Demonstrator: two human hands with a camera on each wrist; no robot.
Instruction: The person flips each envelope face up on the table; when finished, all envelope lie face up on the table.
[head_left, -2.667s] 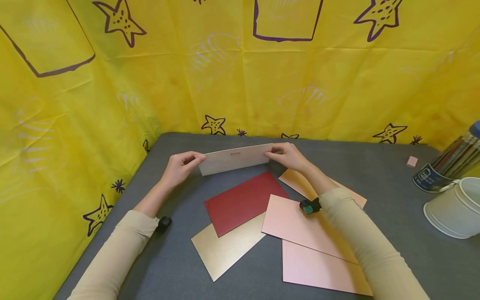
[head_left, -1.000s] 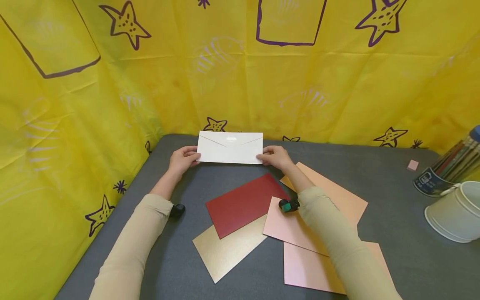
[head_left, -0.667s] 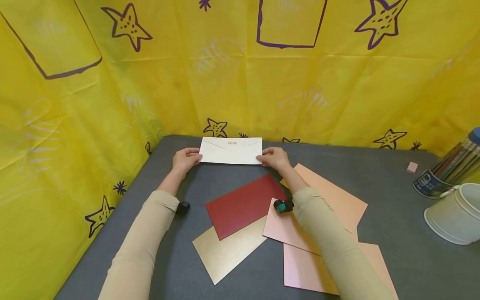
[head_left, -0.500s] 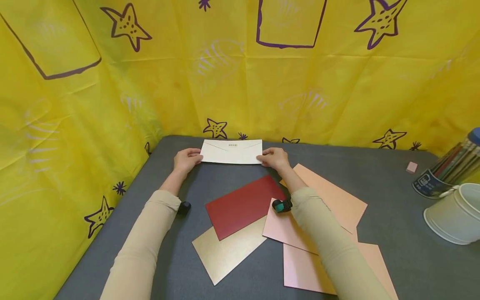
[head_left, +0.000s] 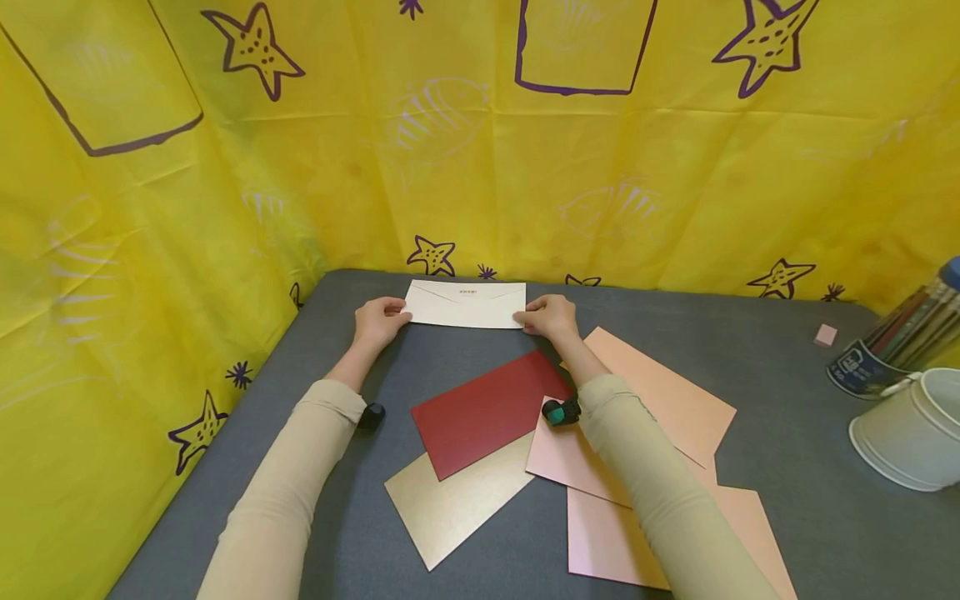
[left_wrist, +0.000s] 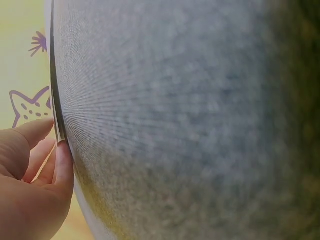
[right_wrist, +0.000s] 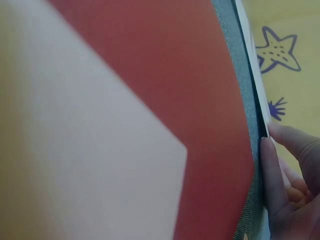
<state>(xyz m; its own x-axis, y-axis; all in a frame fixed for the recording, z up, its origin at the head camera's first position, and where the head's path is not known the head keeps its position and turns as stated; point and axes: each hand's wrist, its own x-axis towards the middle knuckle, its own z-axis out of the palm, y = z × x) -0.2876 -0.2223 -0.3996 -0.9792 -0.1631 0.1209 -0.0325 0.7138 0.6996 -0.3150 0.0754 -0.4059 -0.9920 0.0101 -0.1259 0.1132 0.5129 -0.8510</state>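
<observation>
A white envelope [head_left: 467,305] with a pointed flap and small gold print lies low over the back of the table, its flap side facing the head camera. At its left end, my left hand [head_left: 378,322] pinches the edge between thumb and fingers. My right hand [head_left: 551,318] pinches the lower right corner. The left wrist view shows the envelope edge-on between the thumb and fingers [left_wrist: 62,162]. Nearer to me are a red envelope-shaped piece [head_left: 491,414] on a gold one [head_left: 459,500], and two pink ones [head_left: 573,454] partly under the right forearm.
A peach envelope-shaped piece [head_left: 663,387] lies right of the red one. At the right stand a blue-labelled can of pencils [head_left: 862,367] and a white bucket [head_left: 911,433]. A small pink eraser-like block [head_left: 826,335] sits behind them. Yellow patterned cloth [head_left: 465,167] borders the table.
The tilted white envelope has turned so its flap side shows, then tipped lower toward the table. Both forearms have shifted inward, and the left hand has moved slightly right.
</observation>
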